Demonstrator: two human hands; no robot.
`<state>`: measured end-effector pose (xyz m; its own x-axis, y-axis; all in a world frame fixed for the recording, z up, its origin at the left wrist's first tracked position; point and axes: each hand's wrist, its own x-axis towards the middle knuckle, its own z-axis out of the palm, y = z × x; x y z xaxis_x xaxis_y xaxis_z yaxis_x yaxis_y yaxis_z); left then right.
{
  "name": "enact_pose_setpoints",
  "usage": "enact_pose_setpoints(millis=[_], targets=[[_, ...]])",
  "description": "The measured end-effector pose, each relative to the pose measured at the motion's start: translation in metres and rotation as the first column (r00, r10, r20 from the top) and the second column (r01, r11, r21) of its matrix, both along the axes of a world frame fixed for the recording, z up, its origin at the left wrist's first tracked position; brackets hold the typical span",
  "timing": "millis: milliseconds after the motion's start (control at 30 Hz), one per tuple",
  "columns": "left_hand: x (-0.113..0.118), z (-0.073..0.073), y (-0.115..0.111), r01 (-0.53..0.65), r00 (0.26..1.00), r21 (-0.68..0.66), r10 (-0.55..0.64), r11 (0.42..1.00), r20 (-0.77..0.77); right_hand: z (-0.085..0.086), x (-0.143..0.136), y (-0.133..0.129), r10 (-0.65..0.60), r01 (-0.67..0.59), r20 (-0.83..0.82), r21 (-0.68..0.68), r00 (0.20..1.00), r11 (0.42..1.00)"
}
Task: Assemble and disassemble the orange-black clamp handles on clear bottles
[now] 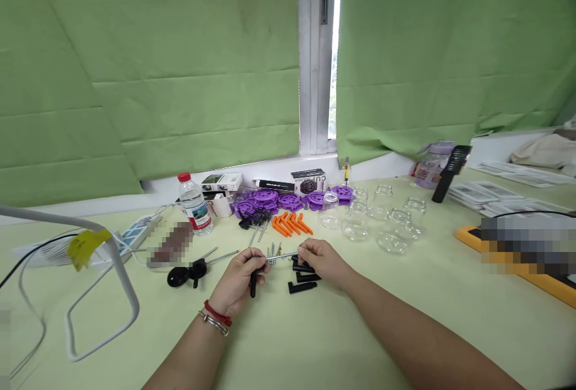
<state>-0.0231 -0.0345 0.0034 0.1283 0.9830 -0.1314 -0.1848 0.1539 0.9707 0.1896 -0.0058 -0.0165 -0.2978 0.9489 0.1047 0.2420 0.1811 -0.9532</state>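
Note:
My left hand [245,276] is closed around a black part [253,284] that points down below the fingers. A thin metal rod [282,255] runs sideways from there to my right hand [321,260], whose fingertips pinch its far end. Beneath and beside the right hand lie several black L-shaped pieces [302,287], partly covered by it. Small screws [272,252] lie just behind the rod. Several orange pieces [292,223] sit in a row farther back, in front of the purple wheel-shaped parts [288,201].
Clear glass jars [355,225] stand at the back right, a water bottle [194,207] at the back left. Black parts with rods [186,274] lie left of my hands. A white metal frame [126,270] rises at the far left; an orange-edged object [508,261] lies right.

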Motion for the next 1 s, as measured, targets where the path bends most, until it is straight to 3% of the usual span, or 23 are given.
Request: enact_pose_setpoints(millis=[133,333,833,1000], targets=[[-0.0003,-0.0003,0.0015,-0.003,1.000,0.000,0.003,1.000,0.008,-0.0006,0.0002,0.0014,-0.010,0.010,0.042,-0.007,0.999,1.000],[-0.0016,0.0007,0.0010,-0.002,1.000,-0.001,0.002,1.000,0.000,-0.0020,0.0004,0.0017,0.018,-0.008,-0.125,0.085,0.992,0.996],[0.0006,0.0026,-0.0007,0.001,1.000,0.004,-0.001,1.000,0.005,-0.0020,0.0009,0.0031,-0.006,0.000,0.075,0.081,0.997,0.997],[-0.0003,0.0012,-0.0003,-0.004,1.000,-0.001,0.004,1.000,0.004,-0.0036,0.0016,0.0040,0.006,-0.008,0.029,0.078,1.000,0.997]])
